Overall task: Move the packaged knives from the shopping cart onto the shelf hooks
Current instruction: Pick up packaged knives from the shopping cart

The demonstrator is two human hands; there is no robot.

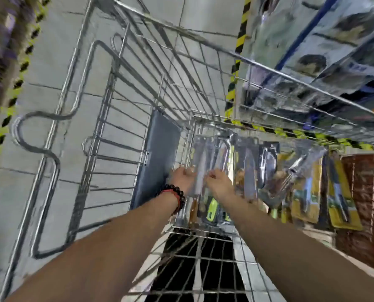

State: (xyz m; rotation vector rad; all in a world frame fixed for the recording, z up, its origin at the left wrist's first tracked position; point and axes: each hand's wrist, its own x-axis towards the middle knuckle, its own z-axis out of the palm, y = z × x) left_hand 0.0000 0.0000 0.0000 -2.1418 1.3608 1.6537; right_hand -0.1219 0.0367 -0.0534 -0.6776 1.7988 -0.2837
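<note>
Both my arms reach forward over a wire shopping cart [138,68]. My left hand [182,177], with a dark bead bracelet at the wrist, and my right hand [219,182] both grip a clear-packaged knife [200,168] with a wooden handle, held upright in front of the cart's far end. Behind it are more packaged knives [216,212], some with green handles. To the right, a row of packaged knives on yellow cards [305,186] hangs from the shelf hooks. The view is motion-blurred.
A grey panel [160,153] stands inside the cart at the left of my hands. The cart's wire base [199,264] lies below my arms. Yellow-black hazard tape [240,40] edges the shelving. A brown patterned item [364,203] sits at the right.
</note>
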